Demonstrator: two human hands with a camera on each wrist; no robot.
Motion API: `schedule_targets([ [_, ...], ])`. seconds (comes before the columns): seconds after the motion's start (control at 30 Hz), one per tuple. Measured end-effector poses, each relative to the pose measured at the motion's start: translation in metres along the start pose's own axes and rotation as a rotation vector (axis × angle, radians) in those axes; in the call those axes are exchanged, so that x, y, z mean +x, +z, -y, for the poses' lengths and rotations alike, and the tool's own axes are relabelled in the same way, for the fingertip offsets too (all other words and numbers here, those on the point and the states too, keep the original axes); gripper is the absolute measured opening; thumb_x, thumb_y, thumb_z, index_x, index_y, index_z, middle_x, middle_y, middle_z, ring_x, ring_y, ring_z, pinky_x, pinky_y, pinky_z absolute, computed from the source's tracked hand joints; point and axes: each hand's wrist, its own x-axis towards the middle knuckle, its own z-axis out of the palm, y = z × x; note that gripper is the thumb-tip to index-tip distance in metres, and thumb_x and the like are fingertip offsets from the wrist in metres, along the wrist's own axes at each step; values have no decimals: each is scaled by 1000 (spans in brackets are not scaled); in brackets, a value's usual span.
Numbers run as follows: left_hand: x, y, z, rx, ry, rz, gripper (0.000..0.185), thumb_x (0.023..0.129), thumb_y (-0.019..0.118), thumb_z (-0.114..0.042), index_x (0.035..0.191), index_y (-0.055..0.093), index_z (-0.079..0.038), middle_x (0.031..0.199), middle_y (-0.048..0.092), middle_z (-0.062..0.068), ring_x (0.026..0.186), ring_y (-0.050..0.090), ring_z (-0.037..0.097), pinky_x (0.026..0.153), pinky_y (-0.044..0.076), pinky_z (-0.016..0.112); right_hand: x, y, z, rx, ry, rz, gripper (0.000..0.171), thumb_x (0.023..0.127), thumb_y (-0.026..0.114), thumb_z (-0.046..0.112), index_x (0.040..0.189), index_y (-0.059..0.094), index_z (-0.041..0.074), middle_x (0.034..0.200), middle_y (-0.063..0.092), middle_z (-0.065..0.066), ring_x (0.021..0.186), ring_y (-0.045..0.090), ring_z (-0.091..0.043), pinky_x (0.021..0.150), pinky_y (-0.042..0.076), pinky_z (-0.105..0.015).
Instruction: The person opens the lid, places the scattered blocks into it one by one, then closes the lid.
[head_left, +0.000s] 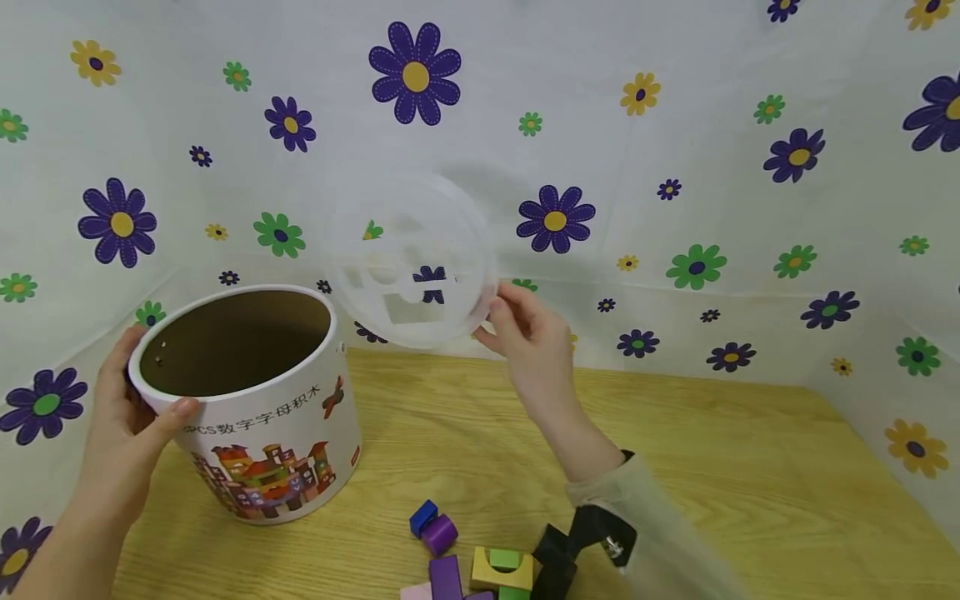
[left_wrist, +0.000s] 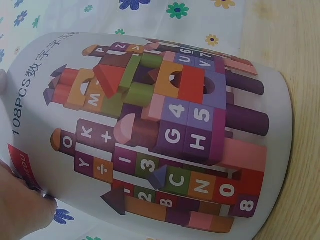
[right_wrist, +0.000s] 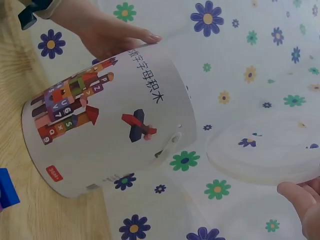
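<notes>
At the left of the head view a white toy-block bucket (head_left: 285, 433) stands on the table, its top uncovered and its opening facing up. My left hand (head_left: 123, 425) grips its rim, thumb at the front edge and fingers round the far left side. In the left wrist view the bucket's printed block picture (left_wrist: 175, 135) fills most of the frame. My right hand (head_left: 532, 342) pinches the edge of a round translucent lid (head_left: 352, 308) with shaped cut-outs. It holds the lid upright in the air, behind and to the right of the bucket, apart from it.
Several wooden blocks lie at the table's front: a blue block (head_left: 423, 517), a purple cylinder (head_left: 439, 534), a purple block (head_left: 446, 577) and a yellow arch block (head_left: 480, 571). A flowered cloth (head_left: 675, 150) hangs behind the wooden table (head_left: 720, 467).
</notes>
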Motion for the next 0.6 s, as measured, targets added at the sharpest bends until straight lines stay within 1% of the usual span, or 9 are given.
schedule_targets([
  [0.17, 0, -2, -1, 0, -16, 10, 83, 90, 57, 5, 153, 12, -23, 154, 12, 9, 139, 22, 19, 93, 36, 7, -14, -37, 1, -25, 93, -36, 27, 97, 55, 12, 119, 61, -3, 105, 61, -17, 93, 64, -25, 73, 57, -36],
  [0.23, 0, -2, -1, -2, -18, 14, 83, 90, 57, 5, 153, 12, -23, 154, 11, 9, 140, 21, 19, 93, 36, 7, -20, -52, 1, -51, 132, -54, 28, 97, 55, 13, 119, 61, -4, 105, 61, -17, 92, 64, -24, 72, 57, -36],
  [0.37, 0, -2, -1, -11, -18, 17, 83, 90, 57, 5, 153, 12, -23, 154, 11, 10, 140, 20, 20, 93, 36, 7, -31, -78, 0, -67, 209, -81, 31, 99, 53, 14, 121, 57, -6, 105, 59, -15, 89, 64, -20, 73, 56, -37],
  [0.5, 0, -2, -2, 5, -26, 14, 83, 91, 58, 3, 153, 12, -24, 155, 11, 8, 142, 17, 20, 94, 35, 7, -41, -97, 1, -85, 281, -123, 34, 99, 52, 16, 123, 54, -9, 104, 60, -10, 88, 65, -17, 73, 56, -36],
  [0.6, 1, -2, -2, 25, -32, 14, 83, 91, 58, 2, 153, 11, -25, 155, 11, 8, 142, 17, 20, 94, 35, 7, -50, -108, 2, -101, 320, -174, 35, 98, 54, 15, 122, 54, -10, 100, 61, -7, 86, 66, -16, 72, 56, -35],
])
